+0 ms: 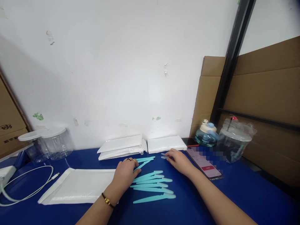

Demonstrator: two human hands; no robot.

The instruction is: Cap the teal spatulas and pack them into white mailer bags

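Note:
Several teal eyebrow razors (pixel 153 197) lie in a loose row on the blue table, blades toward the right. My left hand (pixel 126 173), with a ring and a bracelet, is closed at the handle ends of two more teal razors (pixel 146 162) at the far end of the row. How firmly the fingers grip them is partly hidden. Farther right, the fingertips of my right hand (pixel 177 159) are pinched at small clear plastic blade caps (pixel 163 156) lying by the back of the table. A white padded mailer (pixel 82 186) lies left of my left hand.
White padded mailers (pixel 122 147) and another white stack (pixel 166 143) sit against the wall. A lit phone (pixel 206 167), a teal bottle (pixel 206 137) and a bagged clear container (pixel 234 142) stand right. Clear jars (pixel 56 145) and a white cable (pixel 30 195) are left.

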